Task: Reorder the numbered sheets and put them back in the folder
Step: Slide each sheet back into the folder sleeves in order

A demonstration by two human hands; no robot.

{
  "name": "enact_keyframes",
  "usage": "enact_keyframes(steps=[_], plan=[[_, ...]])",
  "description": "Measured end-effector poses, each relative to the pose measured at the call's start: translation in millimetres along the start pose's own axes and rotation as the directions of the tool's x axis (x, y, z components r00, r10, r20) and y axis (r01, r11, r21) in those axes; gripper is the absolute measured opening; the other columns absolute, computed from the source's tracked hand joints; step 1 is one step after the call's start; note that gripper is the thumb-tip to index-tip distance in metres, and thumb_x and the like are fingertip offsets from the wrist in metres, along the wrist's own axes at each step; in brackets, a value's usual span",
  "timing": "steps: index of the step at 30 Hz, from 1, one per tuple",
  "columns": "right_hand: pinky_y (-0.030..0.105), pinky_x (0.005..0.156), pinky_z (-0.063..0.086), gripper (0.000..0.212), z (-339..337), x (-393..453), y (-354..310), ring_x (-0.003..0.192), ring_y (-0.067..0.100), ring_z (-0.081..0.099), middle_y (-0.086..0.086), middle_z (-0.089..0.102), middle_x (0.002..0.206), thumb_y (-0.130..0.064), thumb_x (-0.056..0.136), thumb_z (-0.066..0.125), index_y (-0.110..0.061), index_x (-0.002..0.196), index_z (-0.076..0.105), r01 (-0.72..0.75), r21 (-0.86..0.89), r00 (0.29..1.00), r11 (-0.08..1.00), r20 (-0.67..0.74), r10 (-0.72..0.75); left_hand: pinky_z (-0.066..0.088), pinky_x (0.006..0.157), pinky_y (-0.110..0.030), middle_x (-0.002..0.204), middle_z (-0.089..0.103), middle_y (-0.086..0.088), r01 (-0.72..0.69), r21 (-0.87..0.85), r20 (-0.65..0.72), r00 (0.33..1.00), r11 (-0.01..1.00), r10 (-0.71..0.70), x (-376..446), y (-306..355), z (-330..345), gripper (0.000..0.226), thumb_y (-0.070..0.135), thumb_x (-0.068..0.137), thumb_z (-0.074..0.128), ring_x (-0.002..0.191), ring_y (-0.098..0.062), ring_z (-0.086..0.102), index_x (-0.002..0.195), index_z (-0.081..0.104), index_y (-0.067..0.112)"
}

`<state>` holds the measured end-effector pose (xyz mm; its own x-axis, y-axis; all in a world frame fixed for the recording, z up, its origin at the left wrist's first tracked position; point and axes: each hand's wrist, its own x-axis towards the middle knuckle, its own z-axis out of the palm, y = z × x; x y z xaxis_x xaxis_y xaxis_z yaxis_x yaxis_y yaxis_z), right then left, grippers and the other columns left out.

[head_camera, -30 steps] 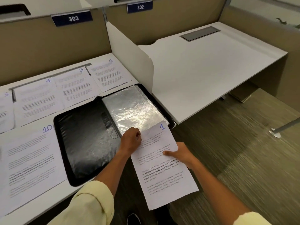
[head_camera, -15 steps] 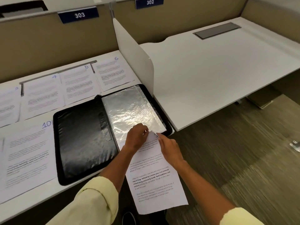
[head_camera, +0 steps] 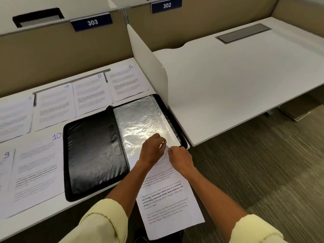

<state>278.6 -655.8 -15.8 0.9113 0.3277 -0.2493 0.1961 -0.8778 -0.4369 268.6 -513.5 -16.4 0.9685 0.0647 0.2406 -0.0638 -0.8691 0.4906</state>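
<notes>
Both hands work the top edge of a printed sheet [head_camera: 168, 204] at the mouth of the clear sleeve [head_camera: 145, 123] in the open folder [head_camera: 94, 155] on the tabletop [head_camera: 43, 213]: left hand [head_camera: 151, 149] and right hand [head_camera: 180, 159] pinch it, apparently to feed it in.

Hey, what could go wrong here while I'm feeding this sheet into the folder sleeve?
1. Most of the sheet hangs unsupported past the desk edge, so it may buckle or crease.
2. Both hands, left and right, pinch only its top edge at the crinkled clear sleeve; a corner could catch on the opening and fold.
</notes>
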Motion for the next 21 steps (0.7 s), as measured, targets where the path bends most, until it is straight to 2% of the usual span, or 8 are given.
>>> enact_keyframes(steps=[3, 6, 11, 13, 15, 18, 21], plan=[[0.034, 0.068, 0.048, 0.041, 0.3, 8.3, 0.5, 0.087, 0.027, 0.065, 0.011, 0.067, 0.094, -0.032, 0.107, 0.036, -0.006, 0.1, 0.067, -0.08, 0.108, 0.997, 0.991, 0.027, 0.078, 0.05, 0.055, -0.036, 0.08, 0.062, 0.001, -0.006, 0.005, -0.02, 1.0, 1.0, 0.006, -2.3, 0.6, 1.4, 0.005, 0.013, 0.088, 0.068, 0.068, -0.015, 0.056, 0.086, 0.073, 0.013], [0.039, 0.072, 0.055, 0.047, 1.2, 15.5, 4.6, 0.085, 0.027, 0.064, 0.01, 0.067, 0.088, -0.038, 0.106, 0.036, -0.006, 0.092, 0.067, -0.15, 0.224, 0.988, 0.963, 0.059, 0.14, 0.05, 0.058, -0.035, 0.084, 0.061, 0.002, -0.015, -0.001, -0.023, 1.0, 1.0, 0.015, -5.5, -2.2, 4.2, 0.005, 0.016, 0.089, 0.069, 0.074, -0.015, 0.055, 0.089, 0.073, 0.015], [0.031, 0.065, 0.047, 0.047, -0.2, 15.9, 12.6, 0.078, 0.023, 0.063, 0.005, 0.062, 0.078, -0.04, 0.106, 0.039, -0.007, 0.083, 0.063, -0.212, 0.369, 0.977, 0.905, 0.072, 0.199, 0.049, 0.074, -0.033, 0.102, 0.061, 0.001, -0.004, -0.042, 0.09, 0.996, 0.999, 0.008, -13.8, -17.8, 8.1, 0.023, 0.032, 0.09, 0.069, 0.095, -0.016, 0.05, 0.107, 0.07, 0.017], [0.028, 0.056, 0.04, 0.047, 0.9, 13.6, 15.4, 0.068, 0.017, 0.058, 0.001, 0.058, 0.07, -0.041, 0.105, 0.042, -0.013, 0.071, 0.056, -0.22, 0.418, 0.975, 0.882, 0.083, 0.204, 0.049, 0.081, -0.037, 0.11, 0.061, -0.002, -0.008, -0.004, 0.092, 0.996, 1.0, 0.008, -23.6, -28.7, 5.5, 0.029, 0.038, 0.09, 0.066, 0.102, -0.02, 0.051, 0.11, 0.069, 0.016], [0.026, 0.052, 0.036, 0.049, 2.6, 11.8, 17.1, 0.061, 0.013, 0.053, -0.001, 0.055, 0.066, -0.045, 0.104, 0.044, -0.017, 0.064, 0.051, -0.223, 0.459, 0.975, 0.86, 0.09, 0.205, 0.045, 0.096, -0.043, 0.128, 0.057, -0.007, 0.015, 0.033, 0.107, 0.994, 0.999, -0.018, -35.2, -40.1, 1.4, 0.036, 0.043, 0.091, 0.062, 0.119, -0.026, 0.049, 0.117, 0.067, 0.018], [0.025, 0.052, 0.033, 0.05, 4.0, 8.4, 17.9, 0.058, 0.011, 0.05, -0.002, 0.052, 0.065, -0.049, 0.102, 0.048, -0.019, 0.062, 0.047, -0.221, 0.505, 0.975, 0.834, 0.098, 0.199, 0.023, 0.117, -0.048, 0.157, 0.032, -0.01, 0.05, 0.094, 0.227, 0.971, 0.994, -0.071, -54.2, -53.1, -3.0, 0.058, 0.06, 0.093, 0.041, 0.147, -0.028, 0.023, 0.137, 0.054, 0.024], [0.027, 0.057, 0.046, 0.042, 8.5, 3.9, 20.8, 0.068, 0.011, 0.06, -0.002, 0.061, 0.075, -0.053, 0.097, 0.055, -0.02, 0.072, 0.056, -0.231, 0.553, 0.973, 0.8, 0.117, 0.2, -0.004, 0.122, -0.045, 0.165, -0.006, -0.001, 0.043, 0.176, 0.351, 0.931, 0.984, -0.103, -67.2, -60.5, -3.7, 0.077, 0.074, 0.091, 0.016, 0.151, -0.02, -0.012, 0.154, 0.023, 0.031]])
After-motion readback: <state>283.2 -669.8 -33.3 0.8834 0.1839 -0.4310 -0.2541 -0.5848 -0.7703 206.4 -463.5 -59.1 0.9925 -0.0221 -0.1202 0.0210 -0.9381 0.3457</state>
